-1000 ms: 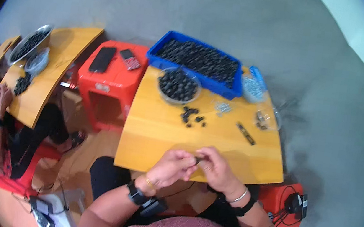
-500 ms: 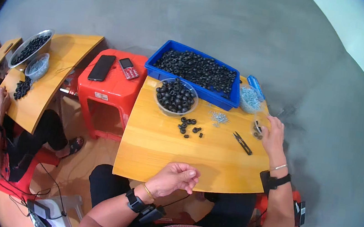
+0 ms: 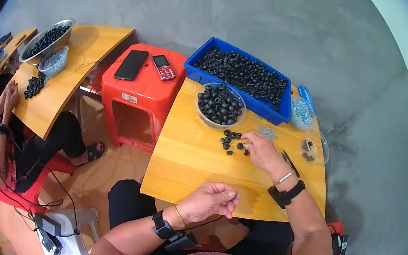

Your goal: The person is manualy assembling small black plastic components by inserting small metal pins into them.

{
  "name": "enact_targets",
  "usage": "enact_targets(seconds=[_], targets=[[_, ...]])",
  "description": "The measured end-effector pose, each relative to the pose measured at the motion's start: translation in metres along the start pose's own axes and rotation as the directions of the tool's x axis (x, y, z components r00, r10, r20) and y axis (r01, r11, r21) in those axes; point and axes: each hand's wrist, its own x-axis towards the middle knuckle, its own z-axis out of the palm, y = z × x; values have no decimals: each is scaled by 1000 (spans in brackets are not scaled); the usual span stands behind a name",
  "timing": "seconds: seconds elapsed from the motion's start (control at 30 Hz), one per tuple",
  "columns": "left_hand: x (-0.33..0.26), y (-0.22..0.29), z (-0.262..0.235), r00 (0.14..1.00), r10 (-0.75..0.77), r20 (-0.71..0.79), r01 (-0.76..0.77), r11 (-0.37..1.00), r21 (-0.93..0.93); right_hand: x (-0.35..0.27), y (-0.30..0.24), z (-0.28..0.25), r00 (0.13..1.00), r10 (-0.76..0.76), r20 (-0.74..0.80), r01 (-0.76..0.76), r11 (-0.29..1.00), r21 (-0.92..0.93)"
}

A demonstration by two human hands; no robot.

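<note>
My left hand point(image 3: 211, 200) hovers over the table's near edge, thumb and fingers pinched together; whatever they hold, if anything, is too small to see. My right hand point(image 3: 263, 153) reaches over the middle of the table, its fingers drawn together just beside a few loose black round parts point(image 3: 228, 140). What lies between those fingertips cannot be made out. Behind them stands a clear round bowl point(image 3: 221, 105) full of the same black parts. A small pile of silvery pins point(image 3: 266, 132) lies just beyond my right hand. Black thread snips point(image 3: 290, 163) are partly hidden by my right wrist.
A blue bin point(image 3: 239, 78) of black parts stands at the back. To its right are a tub of silvery pins point(image 3: 301, 113) and a clear cup point(image 3: 310, 149) with black parts. Two phones lie on a red stool point(image 3: 142, 88). A co-worker's hands point(image 3: 9, 97) are at another table.
My right hand has left the clear cup at the right and come across to the loose black parts. The left hand keeps its pinch. The whole view has shifted slightly.
</note>
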Motion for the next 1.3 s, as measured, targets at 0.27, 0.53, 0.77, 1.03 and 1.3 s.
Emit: enact_targets(seconds=[0.27,0.53,0.77,1.03,1.3], targets=[[4,-2,-2,1000,5,14,-5,1000,18,-3,-3,1,999,23,41,-22,999,-30],[5,-2,-3,1000,21,16,-21,1000,20,-7,-8,-2,1000,28,-12,-28,997,-71],[5,-1,-2,1000,14,5,-14,999,32,-4,-25,11,998,-54,34,57,995,-87],[5,-1,-1,996,87,-15,-87,995,-40,-28,-56,-25,998,63,26,-68,964,256],[9,-4,-3,987,160,-9,-160,979,-124,-62,-78,-27,988,-149,-45,155,912,380]])
